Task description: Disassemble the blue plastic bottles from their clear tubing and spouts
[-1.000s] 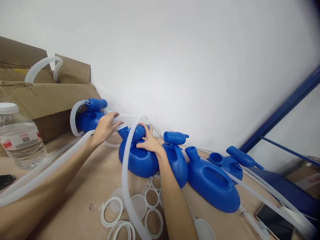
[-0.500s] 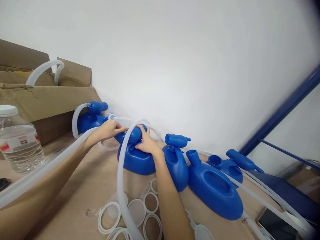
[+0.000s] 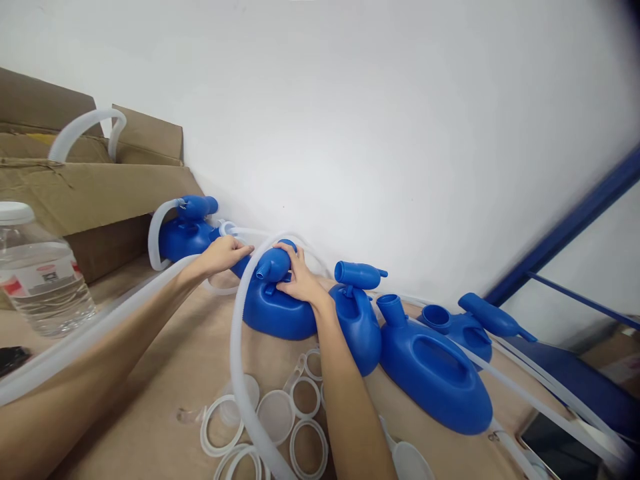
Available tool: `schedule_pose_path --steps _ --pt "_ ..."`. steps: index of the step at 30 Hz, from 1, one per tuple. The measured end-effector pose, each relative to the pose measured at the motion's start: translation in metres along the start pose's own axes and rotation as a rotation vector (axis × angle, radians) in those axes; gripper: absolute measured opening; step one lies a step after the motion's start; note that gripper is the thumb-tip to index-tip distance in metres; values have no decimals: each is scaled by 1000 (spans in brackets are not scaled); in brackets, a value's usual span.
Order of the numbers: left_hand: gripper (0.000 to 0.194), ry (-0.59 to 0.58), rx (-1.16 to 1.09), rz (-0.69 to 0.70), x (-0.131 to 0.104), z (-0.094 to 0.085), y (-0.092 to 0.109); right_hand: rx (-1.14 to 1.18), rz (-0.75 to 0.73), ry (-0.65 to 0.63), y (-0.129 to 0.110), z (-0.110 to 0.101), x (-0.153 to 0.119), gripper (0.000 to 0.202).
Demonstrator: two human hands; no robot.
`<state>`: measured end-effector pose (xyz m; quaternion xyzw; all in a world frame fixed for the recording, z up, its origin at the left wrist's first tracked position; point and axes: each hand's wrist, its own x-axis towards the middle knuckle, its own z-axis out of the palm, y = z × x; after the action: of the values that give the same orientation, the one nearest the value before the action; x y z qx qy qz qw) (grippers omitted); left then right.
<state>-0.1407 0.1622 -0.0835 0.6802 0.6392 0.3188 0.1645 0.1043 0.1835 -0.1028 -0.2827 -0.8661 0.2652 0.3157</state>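
Fingers wrapped over a rounded blue plastic nozzle (image 3: 274,265), my right hand (image 3: 303,277) grips it on top of a blue urinal bottle (image 3: 280,315). The nozzle's small open stub faces left towards me. My left hand (image 3: 225,255) is closed, its fingertips pinched together above that bottle's blue neck (image 3: 242,265); what they hold, if anything, is hidden. A white corrugated hose (image 3: 239,333) arches in front, close to the left fingertips. Another white hose (image 3: 125,313) runs along my left forearm.
More blue urinal bottles (image 3: 435,380) stand to the right, a further bottle (image 3: 185,240) at the left. White rings and caps (image 3: 309,448) lie in front. A water bottle (image 3: 45,287) and cardboard box (image 3: 125,193) are at left, a phone (image 3: 557,443) at right.
My left fingers have drawn back slightly left, away from the nozzle, and curled in. The nozzle's stub now shows more plainly. My right hand keeps its grip. The whole view has shifted a little.
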Motion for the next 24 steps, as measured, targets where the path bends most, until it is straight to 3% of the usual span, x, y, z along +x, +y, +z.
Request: schedule_pose_path --steps 8,11,13,15,18,21,24 --pt "54 15 -142 -8 1 7 -4 42 -18 -18 7 1 2 93" --pt "55 27 -307 -71 3 5 -14 45 -53 -22 9 1 0 92" --pt "58 -14 -389 -103 2 0 -21 37 -87 -24 10 0 -1 90" --pt "60 -76 -325 -89 0 -9 -23 36 -92 -27 11 0 -2 90" --pt "58 -24 -96 -60 -9 -26 -6 47 -41 -30 13 -1 -2 93" --pt "56 82 186 -29 -30 -46 29 48 -6 -27 14 -1 -1 94" --pt "57 -61 326 -2 -59 -61 60 64 -14 -23 14 -1 -1 95"
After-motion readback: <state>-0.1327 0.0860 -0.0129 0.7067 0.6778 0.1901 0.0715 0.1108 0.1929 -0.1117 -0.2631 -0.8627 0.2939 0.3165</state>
